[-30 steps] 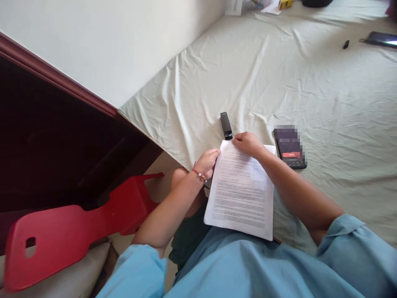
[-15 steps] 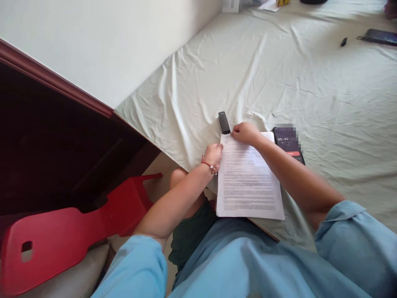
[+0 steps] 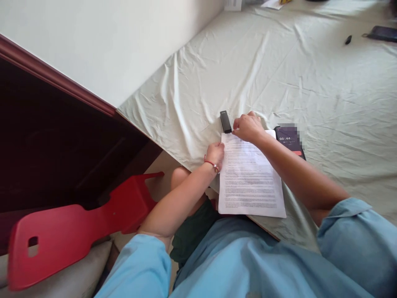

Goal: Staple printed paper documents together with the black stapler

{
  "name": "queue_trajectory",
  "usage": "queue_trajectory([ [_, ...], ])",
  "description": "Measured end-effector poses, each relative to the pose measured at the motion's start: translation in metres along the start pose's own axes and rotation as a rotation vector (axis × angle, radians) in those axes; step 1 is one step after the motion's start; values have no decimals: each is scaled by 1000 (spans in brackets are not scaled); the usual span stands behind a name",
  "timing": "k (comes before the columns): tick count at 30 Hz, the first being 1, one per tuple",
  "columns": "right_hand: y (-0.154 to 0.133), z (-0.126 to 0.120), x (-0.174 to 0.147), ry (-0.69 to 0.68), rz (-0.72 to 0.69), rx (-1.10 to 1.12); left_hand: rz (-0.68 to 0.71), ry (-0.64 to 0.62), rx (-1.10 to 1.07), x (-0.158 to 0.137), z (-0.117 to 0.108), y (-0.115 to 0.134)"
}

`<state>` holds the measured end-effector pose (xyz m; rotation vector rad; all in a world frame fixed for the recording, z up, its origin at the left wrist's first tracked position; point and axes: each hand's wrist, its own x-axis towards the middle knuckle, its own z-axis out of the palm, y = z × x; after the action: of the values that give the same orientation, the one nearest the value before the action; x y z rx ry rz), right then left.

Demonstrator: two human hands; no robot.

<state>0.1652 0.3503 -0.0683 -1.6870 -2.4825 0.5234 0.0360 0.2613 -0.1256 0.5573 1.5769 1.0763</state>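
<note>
A stack of printed paper sheets lies on the cloth-covered surface close to my body. My left hand is closed on the upper left edge of the stack. At the top edge of the sheets, my right hand is bent with its fingers curled and its fingertips close together. What those fingertips hold, if anything, is hidden. A black stapler rests just beyond the top left corner of the paper, beside my right fingertips.
A phone showing a timer lies right of the sheets. Farther off are a small black object and a dark flat device. A red plastic chair stands at the left, below a white wall.
My right hand has lifted slightly and its fingers have shifted at the paper's top edge. My left hand keeps its hold on the sheets. The view has moved a little.
</note>
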Motion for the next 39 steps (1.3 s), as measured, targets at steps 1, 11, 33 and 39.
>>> queue_trajectory([
  [1,-1,-1,1,-8,-8,3,-7,18,-3,0,1,1],
  [11,-10,-9,4,11,8,14,-5,54,4,-7,4,7],
  [33,5,24,22,145,-363,159,89,29,325,9,-22,15],
  [39,8,30,18,113,-421,122,110,9,340,14,-25,12],
])
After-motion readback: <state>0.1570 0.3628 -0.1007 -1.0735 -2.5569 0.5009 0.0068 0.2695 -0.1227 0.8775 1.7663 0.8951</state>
